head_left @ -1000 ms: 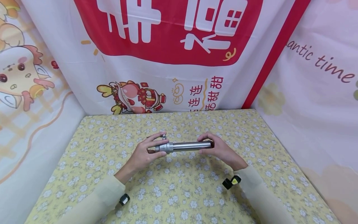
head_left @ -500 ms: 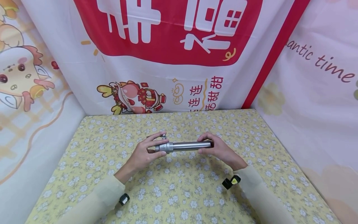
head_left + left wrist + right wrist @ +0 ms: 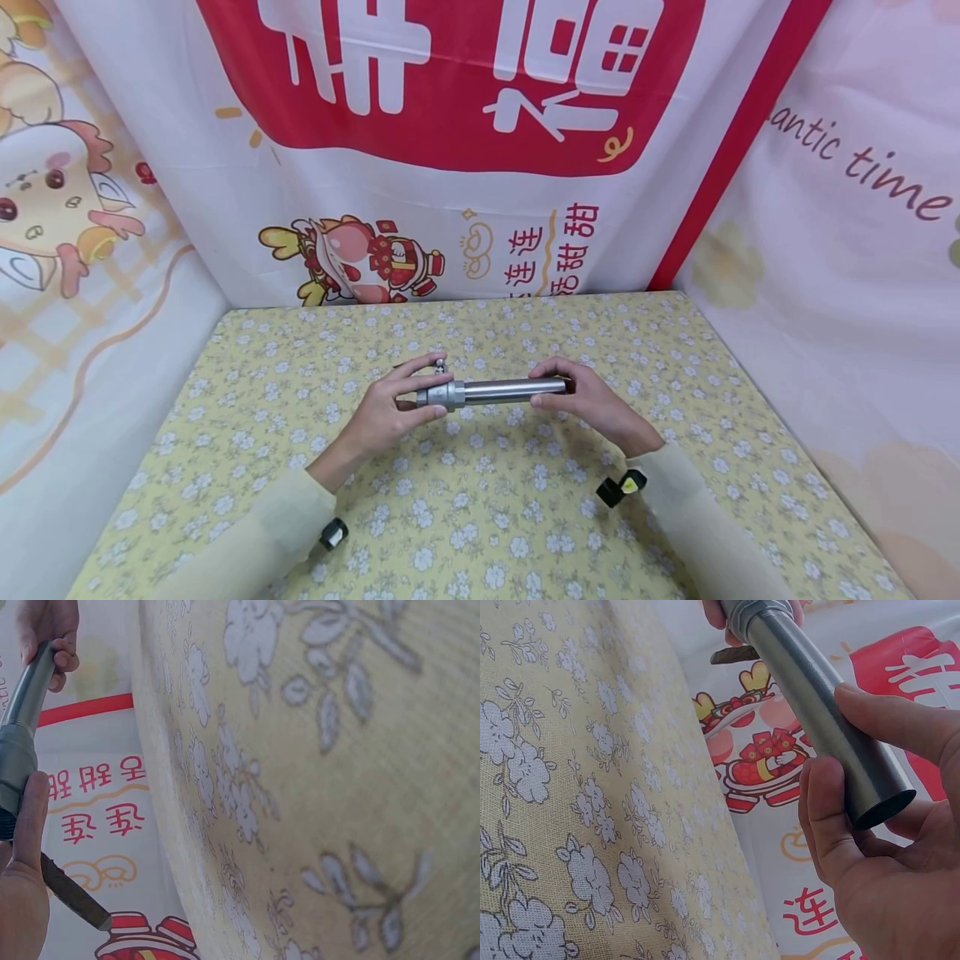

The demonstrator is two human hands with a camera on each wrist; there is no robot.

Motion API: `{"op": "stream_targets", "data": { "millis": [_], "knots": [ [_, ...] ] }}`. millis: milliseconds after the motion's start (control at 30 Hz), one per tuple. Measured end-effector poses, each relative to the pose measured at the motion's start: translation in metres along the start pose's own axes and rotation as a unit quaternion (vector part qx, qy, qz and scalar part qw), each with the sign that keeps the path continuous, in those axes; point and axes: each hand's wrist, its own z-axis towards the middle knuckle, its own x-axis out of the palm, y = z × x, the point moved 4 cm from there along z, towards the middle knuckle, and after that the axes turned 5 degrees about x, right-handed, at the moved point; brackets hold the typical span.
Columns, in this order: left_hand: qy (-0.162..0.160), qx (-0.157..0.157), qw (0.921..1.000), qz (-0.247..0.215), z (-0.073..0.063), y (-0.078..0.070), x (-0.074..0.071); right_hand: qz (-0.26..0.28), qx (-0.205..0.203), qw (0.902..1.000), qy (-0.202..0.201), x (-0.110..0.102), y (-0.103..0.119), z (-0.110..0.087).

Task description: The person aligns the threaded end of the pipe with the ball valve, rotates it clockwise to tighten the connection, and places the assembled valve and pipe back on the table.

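Observation:
A smooth steel pipe [image 3: 513,391] runs nearly level across the middle of the head view, joined at its left end to a grey metal ball valve [image 3: 444,396]. My left hand [image 3: 381,417] grips the valve, thumb on the near side and fingers on the far side. From the valve sticks a dark flat lever [image 3: 75,894], seen in the left wrist view. My right hand [image 3: 588,403] holds the pipe's right end between thumb and fingers. The right wrist view shows the open, hollow mouth of the pipe [image 3: 825,712] near the palm. Threads inside the joint are hidden.
Beneath the hands is a table [image 3: 465,517] covered in yellow floral cloth. Printed white and red curtains [image 3: 420,192] stand behind it and along both sides. Black wrist devices [image 3: 621,488] sit on the sleeves.
The right thumb has shifted slightly leftward and up on the pipe. The valve, pipe and left hand stay in the same place.

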Motion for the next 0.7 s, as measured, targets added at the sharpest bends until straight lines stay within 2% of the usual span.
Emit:
{"op": "stream_targets", "data": {
  "millis": [333,700],
  "knots": [
    [-0.003,-0.010,0.9999,0.001,-0.0009,-0.0016,-0.0006,0.004,0.012,0.9999,-0.002,0.0002,0.0001,-0.0004],
    [-0.003,-0.007,1.0000,0.002,-0.0013,-0.0019,0.0000,0.001,0.028,0.9995,-0.013,0.0004,-0.0002,-0.0002]
  ]
}}
